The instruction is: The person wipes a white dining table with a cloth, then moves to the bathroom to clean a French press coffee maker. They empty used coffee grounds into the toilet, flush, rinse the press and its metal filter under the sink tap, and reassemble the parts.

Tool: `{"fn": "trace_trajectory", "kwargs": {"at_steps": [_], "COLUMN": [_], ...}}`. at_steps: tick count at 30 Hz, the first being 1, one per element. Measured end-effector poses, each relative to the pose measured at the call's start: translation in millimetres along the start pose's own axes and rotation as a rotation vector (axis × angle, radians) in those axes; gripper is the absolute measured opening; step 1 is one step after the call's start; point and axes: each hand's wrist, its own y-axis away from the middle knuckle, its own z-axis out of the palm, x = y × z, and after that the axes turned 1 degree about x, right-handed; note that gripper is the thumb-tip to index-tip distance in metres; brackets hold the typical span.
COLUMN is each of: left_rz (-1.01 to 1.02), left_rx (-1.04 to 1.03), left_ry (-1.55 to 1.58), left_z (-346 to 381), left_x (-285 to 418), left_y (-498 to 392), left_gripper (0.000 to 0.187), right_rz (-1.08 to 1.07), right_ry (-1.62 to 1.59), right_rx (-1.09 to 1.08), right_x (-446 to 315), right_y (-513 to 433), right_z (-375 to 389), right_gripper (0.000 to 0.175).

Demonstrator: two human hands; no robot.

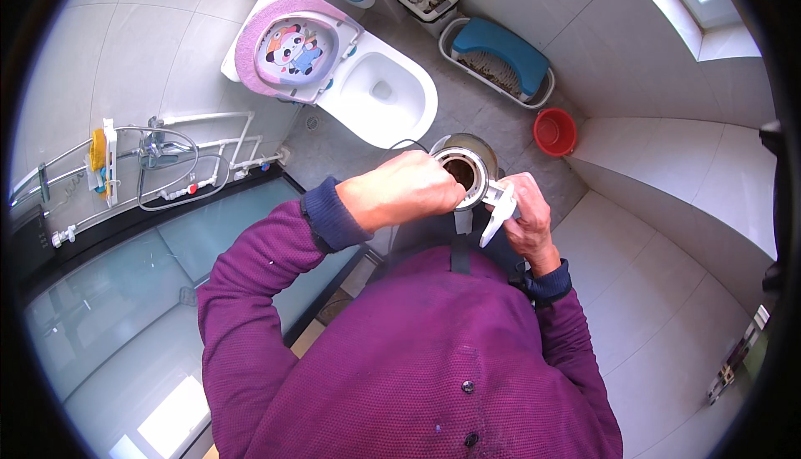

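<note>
Before my body is a round container (479, 174) with a pale ring around its opening and a dark brown inside. A wider, translucent brownish part shows behind it. My left hand (410, 185) is curled at the left side of the opening, its knuckles upward. The fingertips are hidden, so what they hold cannot be told. At the right side my right hand (529, 218) grips a white plastic handle-like piece (499, 216) that joins the container's rim.
A white toilet (410, 99) with raised lid stands ahead. Beyond are a waste bin (428, 2), a foot tub with blue cover (500, 52) and a red bucket (554, 132). Shower pipes (206, 118) and a glass panel (125, 296) flank the left, a tiled ledge (663, 146) the right.
</note>
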Motion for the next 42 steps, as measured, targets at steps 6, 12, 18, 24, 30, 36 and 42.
{"fn": "trace_trajectory", "kwargs": {"at_steps": [6,12,18,24,30,36,42], "left_rz": [0.035,0.03,0.027,-0.19,-0.163,-0.337,-0.418], "left_rx": [0.101,0.172,0.417,0.416,0.699,0.891,0.949], "left_ry": [-0.397,-0.451,-0.412,-0.236,-0.198,-0.168,-0.194], "left_z": [9.4,20.1,32.3,47.8,43.5,22.2,9.9], "left_x": [13.5,7.5,14.5,26.6,30.9,37.8,47.1], "left_y": [4.6,10.9,16.3,15.0,18.6,38.3,60.2], "left_gripper": [0.013,0.015,0.015,0.029,0.027,0.029,0.031], "right_rz": [-0.022,0.02,-0.004,0.022,0.079,0.155,0.172], "right_ry": [0.055,0.05,0.096,0.092,0.109,0.053,0.064], "right_rx": [-0.016,-0.003,0.056,0.088,0.109,0.148,0.189], "right_x": [-1.8,-1.8,-4.0,-5.1,-1.4,-3.7,-7.9], "right_y": [-1.7,-2.4,-1.6,0.0,6.4,9.2,2.9], "right_z": [-0.3,1.7,3.1,7.6,8.4,5.9,6.9], "right_gripper": [0.034,0.036,0.037,0.035,0.033,0.031,0.031]}}
